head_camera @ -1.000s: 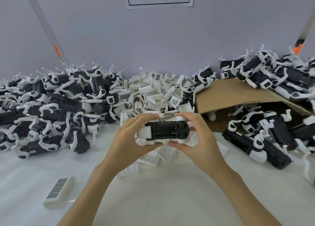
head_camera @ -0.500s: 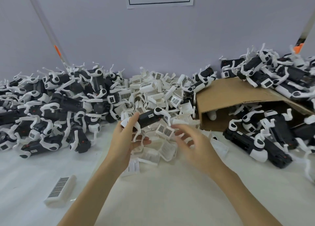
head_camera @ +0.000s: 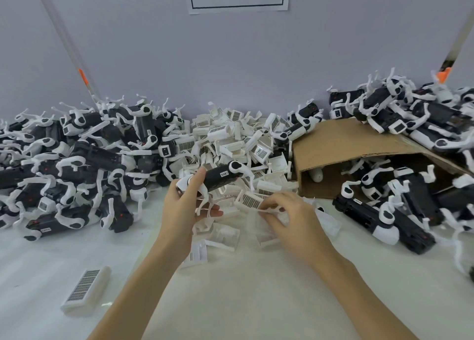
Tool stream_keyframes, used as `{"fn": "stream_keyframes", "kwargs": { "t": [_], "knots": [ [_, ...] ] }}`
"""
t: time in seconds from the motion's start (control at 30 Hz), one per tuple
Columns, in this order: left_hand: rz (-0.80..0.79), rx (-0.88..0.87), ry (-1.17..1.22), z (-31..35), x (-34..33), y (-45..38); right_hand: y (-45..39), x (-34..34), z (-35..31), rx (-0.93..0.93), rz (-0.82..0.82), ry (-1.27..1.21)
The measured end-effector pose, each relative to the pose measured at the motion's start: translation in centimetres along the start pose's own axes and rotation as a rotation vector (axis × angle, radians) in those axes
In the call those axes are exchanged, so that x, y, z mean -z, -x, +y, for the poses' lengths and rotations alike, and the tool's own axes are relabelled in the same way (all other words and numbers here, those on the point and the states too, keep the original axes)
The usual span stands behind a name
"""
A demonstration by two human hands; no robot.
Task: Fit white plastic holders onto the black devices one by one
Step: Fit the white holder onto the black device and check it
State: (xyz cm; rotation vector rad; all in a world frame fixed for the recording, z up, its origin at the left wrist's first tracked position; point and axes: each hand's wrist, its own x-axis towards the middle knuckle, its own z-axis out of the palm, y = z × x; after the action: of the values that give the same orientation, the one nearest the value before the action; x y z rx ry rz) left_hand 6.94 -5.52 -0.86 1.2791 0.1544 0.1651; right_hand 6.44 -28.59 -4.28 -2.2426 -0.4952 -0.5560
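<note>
My left hand (head_camera: 186,206) grips a black device (head_camera: 218,177) with white arms, held above the table at the centre and pointing up to the right. My right hand (head_camera: 289,216) reaches into the loose white plastic holders on the table, and its fingertips pinch a white holder (head_camera: 250,201) with a barcode-like grid. A heap of white holders (head_camera: 238,139) lies behind both hands against the wall.
A big heap of black devices with white arms (head_camera: 77,160) fills the left side. Another heap (head_camera: 410,198) spills from a tipped cardboard box (head_camera: 359,144) at the right. One single white holder (head_camera: 86,291) lies at the near left on the white table.
A second ago both hands held one device together. The right hand let go and moved down onto the loose holders, while the left hand kept the device and tilted it up to the right.
</note>
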Motion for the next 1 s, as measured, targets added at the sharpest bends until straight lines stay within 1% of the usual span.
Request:
{"fn": "stream_keyframes", "kwargs": {
  "t": [0.1, 0.2, 0.3, 0.4, 0.5, 0.63, 0.73, 0.77, 0.87, 1.0],
  "knots": [
    [0.05, -0.025, 0.018, 0.2, 0.1, 0.0, -0.2, 0.4, 0.1, -0.148, 0.071, -0.173],
    [0.069, -0.043, 0.042, 0.3, 0.0, 0.1, -0.1, 0.4, 0.0, -0.187, 0.103, -0.257],
    [0.053, -0.049, 0.039, 0.3, -0.1, 0.3, -0.1, 0.1, -0.1, -0.197, 0.107, -0.29],
    [0.043, -0.052, 0.026, 0.3, -0.1, 0.3, -0.3, 0.1, -0.3, -0.244, 0.117, -0.434],
    [0.038, -0.061, 0.011, 0.3, -0.2, 0.4, -0.4, 0.3, -0.6, -0.35, 0.109, -0.636],
    [0.007, -0.103, -0.056, 0.2, -0.3, 0.5, -0.6, 0.6, -0.3, -0.449, 0.151, -0.755],
    [-0.014, -0.131, -0.114, 0.0, -0.4, 0.6, -0.9, 1.3, 0.1, -0.537, 0.149, -0.914],
    [-0.021, -0.136, -0.123, -0.1, -0.5, 0.6, -0.9, 1.5, 0.3, -0.547, 0.135, -0.932],
    [-0.03, -0.14, -0.15, -0.1, -0.6, 0.7, -1.0, 2.0, 0.3, -0.542, 0.117, -0.887],
    [-0.075, -0.145, -0.177, 0.3, -0.7, 0.9, -1.1, 2.3, -0.3, -0.525, 0.195, -0.862]
  ]
}}
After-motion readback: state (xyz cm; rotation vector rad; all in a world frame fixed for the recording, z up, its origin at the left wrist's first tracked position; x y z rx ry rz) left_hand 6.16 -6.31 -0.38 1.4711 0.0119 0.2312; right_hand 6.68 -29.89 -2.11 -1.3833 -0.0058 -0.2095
